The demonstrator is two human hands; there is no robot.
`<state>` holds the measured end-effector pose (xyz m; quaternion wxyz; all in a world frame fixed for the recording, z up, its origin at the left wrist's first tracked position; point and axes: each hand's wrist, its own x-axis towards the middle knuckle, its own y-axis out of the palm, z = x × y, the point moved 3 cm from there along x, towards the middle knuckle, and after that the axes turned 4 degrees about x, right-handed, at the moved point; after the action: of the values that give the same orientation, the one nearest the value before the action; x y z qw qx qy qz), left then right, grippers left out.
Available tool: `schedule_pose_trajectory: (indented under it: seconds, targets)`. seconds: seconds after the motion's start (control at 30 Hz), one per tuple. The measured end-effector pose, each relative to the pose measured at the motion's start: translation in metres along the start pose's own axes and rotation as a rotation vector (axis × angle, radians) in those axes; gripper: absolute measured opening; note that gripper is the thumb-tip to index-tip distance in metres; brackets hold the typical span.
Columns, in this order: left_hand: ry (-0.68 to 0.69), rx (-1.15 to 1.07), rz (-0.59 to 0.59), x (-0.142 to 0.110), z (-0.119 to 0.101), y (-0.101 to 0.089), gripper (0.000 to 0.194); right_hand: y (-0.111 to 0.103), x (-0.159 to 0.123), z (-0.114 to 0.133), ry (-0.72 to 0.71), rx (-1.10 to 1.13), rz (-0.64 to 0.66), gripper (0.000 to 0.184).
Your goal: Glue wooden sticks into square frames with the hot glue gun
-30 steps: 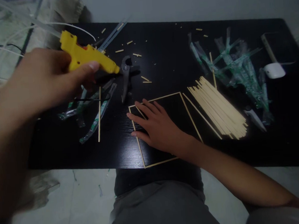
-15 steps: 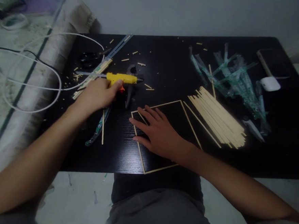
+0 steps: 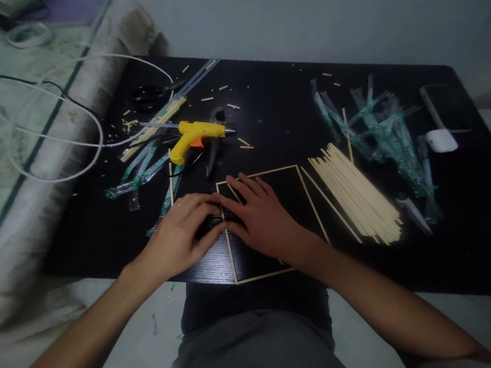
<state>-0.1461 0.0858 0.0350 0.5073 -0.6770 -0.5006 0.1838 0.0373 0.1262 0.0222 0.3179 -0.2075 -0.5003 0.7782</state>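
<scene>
A square frame of thin wooden sticks (image 3: 304, 188) lies on the black table (image 3: 274, 120) near its front edge. My right hand (image 3: 262, 219) rests flat inside the frame, fingers spread toward its left side. My left hand (image 3: 182, 236) lies just left of it, fingers stretched out onto the frame's left stick, touching the right hand's fingertips. Neither hand holds anything. The yellow glue gun (image 3: 195, 136) lies on the table behind my hands, its nozzle pointing right.
A pile of wooden sticks (image 3: 355, 193) lies right of the frame, with green-printed plastic wrappers (image 3: 384, 129) behind it. Pliers (image 3: 213, 147), scissors (image 3: 151, 95), stick offcuts and more wrappers sit at the back left. A white cable (image 3: 78, 145) runs off the table's left. A white object (image 3: 441, 140) sits far right.
My left hand set the glue gun down on the table, let go of it, and came forward to the frame's left side beside the right hand. The right hand stayed put.
</scene>
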Motion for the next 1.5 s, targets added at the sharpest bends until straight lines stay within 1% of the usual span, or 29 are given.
schedule_pose_trajectory:
  seconds: [0.1, 0.2, 0.4, 0.47, 0.53, 0.6, 0.63, 0.67, 0.7, 0.77, 0.83, 0.9, 1.03, 1.23, 1.37, 1.5]
  targets:
    - [0.032, 0.022, -0.004, -0.015, -0.006, 0.009, 0.027, 0.000, -0.001, -0.001, -0.004, -0.009, -0.004, 0.048]
    - [0.039, 0.075, 0.010, -0.021, -0.008, 0.013, 0.034, 0.001, -0.001, -0.001, -0.008, -0.007, -0.001, 0.048]
    - [0.111, 0.141, 0.016, -0.023, -0.008, 0.017, 0.034, -0.001, 0.001, -0.004, -0.006, 0.055, -0.051, 0.050]
    - [0.112, 0.138, 0.021, -0.024, -0.008, 0.017, 0.034, -0.004, 0.002, -0.006, -0.020, 0.120, -0.089, 0.051]
    - [0.108, 0.131, 0.023, -0.024, -0.009, 0.017, 0.034, -0.010, 0.001, -0.006, -0.027, 0.184, -0.158, 0.048]
    - [0.104, 0.120, 0.017, -0.024, -0.009, 0.017, 0.034, -0.019, -0.001, -0.006, 0.045, 0.213, -0.223, 0.036]
    - [0.101, 0.115, 0.013, -0.025, -0.009, 0.017, 0.034, -0.023, -0.003, -0.006, 0.126, 0.208, -0.224, 0.027]
    - [0.098, 0.110, 0.009, -0.025, -0.009, 0.017, 0.034, -0.026, -0.006, -0.006, 0.219, 0.187, -0.189, 0.017]
    - [0.097, 0.105, 0.006, -0.025, -0.009, 0.017, 0.033, -0.027, -0.008, -0.004, 0.310, 0.150, -0.115, 0.012]
    - [0.096, 0.094, -0.003, -0.026, -0.008, 0.018, 0.032, -0.027, -0.012, 0.002, 0.423, 0.071, 0.076, 0.017]
    - [0.095, 0.082, -0.010, -0.026, -0.007, 0.020, 0.032, -0.025, -0.013, 0.009, 0.449, 0.023, 0.218, 0.020]
    - [0.093, 0.077, -0.016, -0.026, -0.006, 0.021, 0.031, -0.021, -0.012, 0.016, 0.434, 0.014, 0.272, 0.019]
    - [0.092, 0.078, -0.022, -0.027, -0.006, 0.021, 0.030, -0.017, -0.005, 0.020, 0.410, 0.025, 0.267, 0.021]
    - [0.083, 0.070, -0.019, -0.027, -0.006, 0.021, 0.030, -0.018, -0.001, 0.021, 0.392, 0.056, 0.275, 0.021]
    - [0.083, 0.064, -0.017, -0.026, -0.006, 0.022, 0.029, -0.016, -0.002, 0.023, 0.355, 0.088, 0.238, 0.018]
    - [0.075, 0.054, -0.022, -0.026, -0.006, 0.021, 0.028, -0.012, -0.003, 0.022, 0.354, 0.129, 0.188, 0.014]
